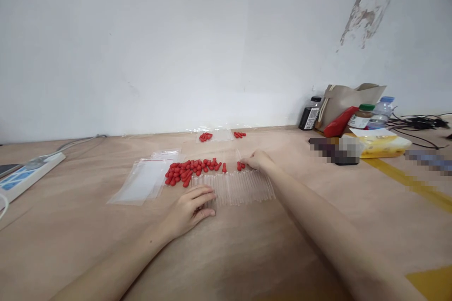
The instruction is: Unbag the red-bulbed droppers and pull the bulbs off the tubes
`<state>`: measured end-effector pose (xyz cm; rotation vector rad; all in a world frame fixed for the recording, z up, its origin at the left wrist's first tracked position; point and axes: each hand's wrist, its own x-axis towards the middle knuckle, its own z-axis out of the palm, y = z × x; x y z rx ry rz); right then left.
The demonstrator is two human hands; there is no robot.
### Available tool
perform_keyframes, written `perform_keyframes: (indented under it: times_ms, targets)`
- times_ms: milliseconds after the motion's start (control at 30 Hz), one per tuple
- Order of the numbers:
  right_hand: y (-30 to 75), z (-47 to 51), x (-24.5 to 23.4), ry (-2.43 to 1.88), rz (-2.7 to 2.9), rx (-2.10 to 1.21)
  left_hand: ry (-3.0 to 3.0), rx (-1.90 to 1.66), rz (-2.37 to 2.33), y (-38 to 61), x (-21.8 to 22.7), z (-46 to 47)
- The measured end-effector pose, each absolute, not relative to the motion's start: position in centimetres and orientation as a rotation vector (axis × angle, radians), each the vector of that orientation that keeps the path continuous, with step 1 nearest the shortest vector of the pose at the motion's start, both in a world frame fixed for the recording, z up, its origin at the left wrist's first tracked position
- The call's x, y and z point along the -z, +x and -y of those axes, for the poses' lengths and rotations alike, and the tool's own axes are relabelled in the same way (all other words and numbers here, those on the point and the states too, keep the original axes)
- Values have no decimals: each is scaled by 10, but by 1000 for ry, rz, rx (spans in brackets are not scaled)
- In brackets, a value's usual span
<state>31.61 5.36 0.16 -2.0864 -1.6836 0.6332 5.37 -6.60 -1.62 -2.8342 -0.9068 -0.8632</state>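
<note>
A row of clear thin tubes (243,189) lies side by side on the table. My left hand (194,207) rests at the row's left end, fingers stretched and thumb apart, holding nothing. Behind the row, my right hand (259,160) is closed in a pinch at a small red rubber bulb (242,165); a second one lies against it. Just left of these stands a single bulb (224,168), and further left is a loose heap of red bulbs (181,171). The right fingertips are partly hidden.
Flat clear plastic bags (141,181) lie left of the heap. Near the wall, two small groups of red bulbs (205,137) rest on clear plastic. A power strip (31,176) is at far left. On the right are a dark bottle (310,114), jars, a bag and a yellow tissue pack (384,146).
</note>
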Motion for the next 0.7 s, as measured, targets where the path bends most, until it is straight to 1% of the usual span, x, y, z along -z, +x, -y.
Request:
perform_keyframes:
  times_ms: [233, 367, 500, 533, 567, 633, 700]
  targets:
    - [302, -54, -9, -2066, 1718, -691, -2726, 1044, 840, 55, 13, 67]
    - [309, -41, -19, -1957, 1752, -645, -2688, 1056, 864, 53, 14, 67]
    - [321, -6, -22, -1784, 1787, -553, -2618, 1107, 963, 55, 12, 69]
    - [324, 5, -19, -1707, 1805, -506, -2566, 1138, 986, 57, 11, 70]
    - [326, 17, -16, -1541, 1852, -398, -2497, 1168, 1006, 59, 9, 71]
    - [329, 41, -6, -1236, 1975, -123, -2348, 1206, 1008, 65, 6, 72]
    - [329, 62, 2, -1082, 2055, 191, -2263, 1175, 974, 72, 3, 74]
